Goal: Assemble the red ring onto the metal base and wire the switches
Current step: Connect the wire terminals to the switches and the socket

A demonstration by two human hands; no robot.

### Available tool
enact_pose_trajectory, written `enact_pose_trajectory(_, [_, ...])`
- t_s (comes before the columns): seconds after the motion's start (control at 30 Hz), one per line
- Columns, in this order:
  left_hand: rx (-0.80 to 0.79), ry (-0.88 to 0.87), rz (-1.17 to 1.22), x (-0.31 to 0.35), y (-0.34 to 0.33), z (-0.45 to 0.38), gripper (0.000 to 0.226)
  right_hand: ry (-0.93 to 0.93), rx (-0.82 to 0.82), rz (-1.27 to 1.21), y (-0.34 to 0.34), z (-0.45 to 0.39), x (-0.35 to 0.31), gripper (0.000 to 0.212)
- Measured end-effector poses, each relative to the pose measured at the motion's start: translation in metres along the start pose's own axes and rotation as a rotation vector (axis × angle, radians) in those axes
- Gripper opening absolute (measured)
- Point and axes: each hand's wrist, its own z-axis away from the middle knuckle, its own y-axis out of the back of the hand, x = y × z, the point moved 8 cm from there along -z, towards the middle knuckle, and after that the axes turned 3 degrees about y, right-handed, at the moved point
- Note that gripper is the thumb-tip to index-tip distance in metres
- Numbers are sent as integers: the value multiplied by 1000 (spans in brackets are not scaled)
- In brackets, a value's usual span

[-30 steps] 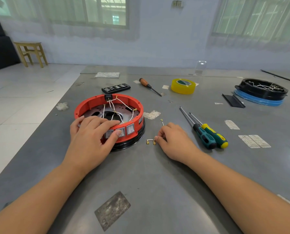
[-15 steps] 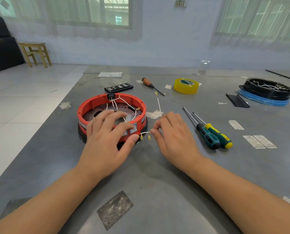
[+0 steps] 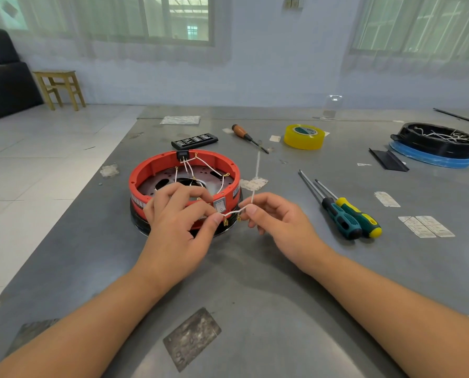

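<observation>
Both hands pinch a thin white wire with brass terminals (image 3: 234, 213) just near of the red plastic ring (image 3: 184, 170) seated on the metal base: left hand (image 3: 178, 227) nearer the rocker switch (image 3: 220, 205), right hand (image 3: 277, 222) holding the strand rising far.

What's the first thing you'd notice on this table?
The bright red ring with white wires inside, left of the middle. In front of it, the left hand and right hand pinch a white wire between them. A yellow tape roll sits farther back.
</observation>
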Motion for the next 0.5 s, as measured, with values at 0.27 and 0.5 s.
enact_pose_trajectory(0.27, [-68,2,20,3,-4,2,33,-48,60,10,8,-2,8,21])
enact_pose_trajectory(0.5, [-67,-72,-60,15,-6,4,30,-31,18,-27,-4,0,4,15])
